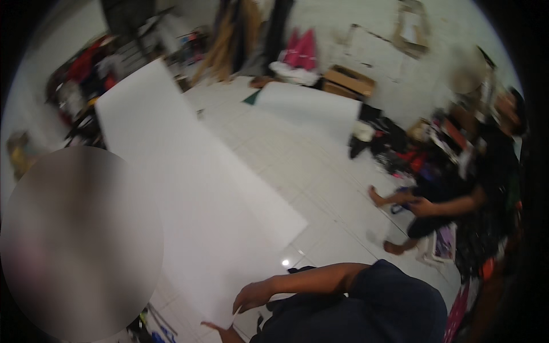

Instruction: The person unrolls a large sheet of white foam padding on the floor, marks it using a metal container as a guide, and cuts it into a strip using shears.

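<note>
A long white sheet (189,188) stretches from the far left down to my hands, with its near end narrowing between them. My right hand (254,295) is closed at that near end, and a thin pale strip, apparently the sheet's edge, shows at its fingertips. Just below it, at the lower edge of the view, my left hand (222,331) is at the sheet's tip with one finger or thumb stretched along it. The rest of its fingers are hidden. My dark-sleeved right arm crosses from the lower right.
Another white sheet (309,108) lies on the tiled floor (326,200) toward the back. Behind it stands a cardboard box (349,81). On the right a person (486,171) sits beside heaped items, hands together. A large blurred patch covers the left side.
</note>
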{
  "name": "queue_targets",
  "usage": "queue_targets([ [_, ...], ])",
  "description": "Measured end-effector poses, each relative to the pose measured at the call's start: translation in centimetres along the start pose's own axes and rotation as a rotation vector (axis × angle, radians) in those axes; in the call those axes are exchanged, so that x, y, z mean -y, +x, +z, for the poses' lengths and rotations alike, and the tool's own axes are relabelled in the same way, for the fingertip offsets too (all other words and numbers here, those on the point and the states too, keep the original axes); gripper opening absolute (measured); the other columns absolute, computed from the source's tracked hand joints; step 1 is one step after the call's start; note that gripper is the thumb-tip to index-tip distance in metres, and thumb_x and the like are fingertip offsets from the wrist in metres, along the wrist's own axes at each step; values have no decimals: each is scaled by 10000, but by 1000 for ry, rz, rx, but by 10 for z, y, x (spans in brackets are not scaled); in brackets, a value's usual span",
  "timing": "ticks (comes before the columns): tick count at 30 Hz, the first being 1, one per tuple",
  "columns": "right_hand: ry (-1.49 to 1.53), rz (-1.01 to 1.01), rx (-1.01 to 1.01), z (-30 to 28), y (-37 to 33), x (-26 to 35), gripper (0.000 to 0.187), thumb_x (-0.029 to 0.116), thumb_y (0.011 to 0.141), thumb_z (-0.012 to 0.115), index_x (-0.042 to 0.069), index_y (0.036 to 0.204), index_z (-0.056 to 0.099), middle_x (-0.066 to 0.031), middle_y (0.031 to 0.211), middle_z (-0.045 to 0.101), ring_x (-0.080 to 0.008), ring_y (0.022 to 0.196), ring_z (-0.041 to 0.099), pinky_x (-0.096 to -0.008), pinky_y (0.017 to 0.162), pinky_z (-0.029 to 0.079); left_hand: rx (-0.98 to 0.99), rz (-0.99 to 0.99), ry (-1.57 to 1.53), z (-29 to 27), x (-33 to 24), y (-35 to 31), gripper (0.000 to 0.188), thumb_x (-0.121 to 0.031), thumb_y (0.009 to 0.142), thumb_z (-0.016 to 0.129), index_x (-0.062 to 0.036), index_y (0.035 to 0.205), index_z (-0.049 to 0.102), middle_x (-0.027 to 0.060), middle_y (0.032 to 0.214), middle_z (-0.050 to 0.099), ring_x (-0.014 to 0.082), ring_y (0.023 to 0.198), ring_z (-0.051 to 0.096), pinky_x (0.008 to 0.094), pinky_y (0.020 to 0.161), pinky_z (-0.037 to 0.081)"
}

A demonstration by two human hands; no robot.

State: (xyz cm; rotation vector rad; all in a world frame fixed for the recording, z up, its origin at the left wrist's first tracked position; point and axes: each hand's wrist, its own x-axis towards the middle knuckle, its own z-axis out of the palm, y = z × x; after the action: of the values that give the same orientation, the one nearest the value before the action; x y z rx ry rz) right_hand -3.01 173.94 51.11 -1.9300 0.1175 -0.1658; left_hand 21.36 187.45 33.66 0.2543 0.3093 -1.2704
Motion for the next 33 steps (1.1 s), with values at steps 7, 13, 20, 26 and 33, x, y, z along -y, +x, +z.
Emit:
queue_targets([
  [7, -349, 179, -123, -13, -62, -30, 259, 237, 954, 545, 130, 1170, 639, -80, 1078, 670, -286, 990, 628, -415, 826, 485, -315, -51, 78, -3, -51, 24, 667, -571, 827, 623, -42, 1217, 507, 143, 1051, 571, 301, 865, 551, 417, 717, 483],
  [13, -613, 410, -486, -63, -75, -69, 285, 160, 914, 530, 140, 1175, 642, -74, 1131, 644, -253, 1065, 602, -403, 893, 439, -413, -222, 578, -39, -41, 77, 463, -460, 893, 642, -52, 1104, 585, 152, 933, 675, 269, 765, 640, 388, 640, 548],
  [20, -653, 504, -666, -62, -80, -224, 283, 117, 855, 583, 143, 1128, 654, -67, 1084, 632, -253, 1060, 582, -408, 888, 414, -581, -456, 950, -71, 85, 99, 1038, -801, 744, 557, -98, 1474, 330, 147, 1506, 321, 317, 1375, 328, 468, 1106, 299],
  [26, -633, 580, -538, -64, -109, -374, 288, 118, 811, 591, 118, 1089, 664, -60, 1124, 647, -239, 1085, 581, -415, 951, 392, -432, -83, 341, -152, 92, 170, 1005, -724, 757, 632, -135, 1499, 296, 131, 1517, 330, 289, 1396, 317, 449, 1142, 247],
  [33, -577, 381, -535, -77, -92, -524, 213, 234, 803, 604, 112, 957, 688, -98, 931, 690, -309, 901, 643, -442, 838, 477, -158, 375, 230, -280, 13, 287, 649, -559, 837, 665, -82, 1256, 531, 96, 1317, 508, 246, 1256, 446, 416, 1084, 331],
])
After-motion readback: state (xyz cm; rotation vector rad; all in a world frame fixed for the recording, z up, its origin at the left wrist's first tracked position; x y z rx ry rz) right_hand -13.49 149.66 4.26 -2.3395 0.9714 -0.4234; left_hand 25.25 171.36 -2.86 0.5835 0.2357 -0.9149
